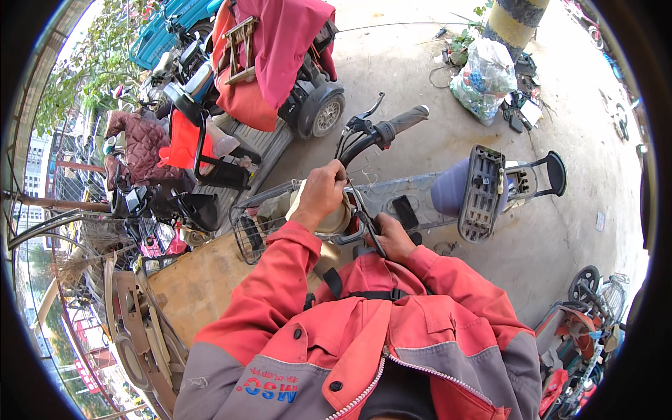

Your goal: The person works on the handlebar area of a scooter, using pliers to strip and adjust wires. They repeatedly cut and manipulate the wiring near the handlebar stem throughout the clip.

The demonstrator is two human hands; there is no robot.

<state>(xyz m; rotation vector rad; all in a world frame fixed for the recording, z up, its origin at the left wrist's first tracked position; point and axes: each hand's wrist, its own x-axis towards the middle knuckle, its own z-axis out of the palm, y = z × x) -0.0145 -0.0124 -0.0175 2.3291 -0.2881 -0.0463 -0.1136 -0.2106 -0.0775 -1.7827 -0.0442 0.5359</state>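
Handlebar (382, 133): mid-scene, grip pointing far right. Left hand (323, 194): fingers bent in at the bar's near end, beside the black cable (360, 202); clamped or not, cannot tell. Right hand (394, 238): nearer, fingers curled by the cable's lower end; hold hidden. Outward: wire basket (241, 218) left, black phone-like item (404, 212) and purple seat (448, 187) right. Step, judged: working cable at the bar. Next move probably calls for steadying the bar while guiding the cable.

Partly out of sight
Mid-frame, the left hand (320, 194) hides its own fingertips; the upper edge crops the striped post (516, 22).
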